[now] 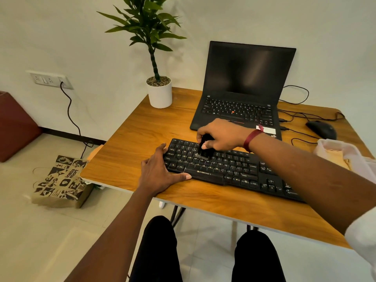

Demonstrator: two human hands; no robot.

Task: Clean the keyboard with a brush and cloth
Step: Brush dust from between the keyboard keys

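The keyboard [234, 167] lies across the near half of the worktop [142, 127]. Its long axis runs from near the left edge slantwise toward the near right corner. The brush [204, 148] stands on the letter keys at the left-middle of the board, bristles down and touching the keycaps. Most of the board's length therefore stretches away to the right of it, passing under the right forearm.

The right hand [221, 135] is curled round the brush's black body and grips it from above, fingers over the top and thumb on the near side. The left hand [158, 169] is at the keyboard's left end. It lies flat and spread, with fingers against that end and the thumb stretched along the front rim. It holds nothing and is apparently steadying the board.

The next strokes probably have to travel rightward along the rows. A pale container [341, 147] at the right edge holds something tan that cannot be identified.
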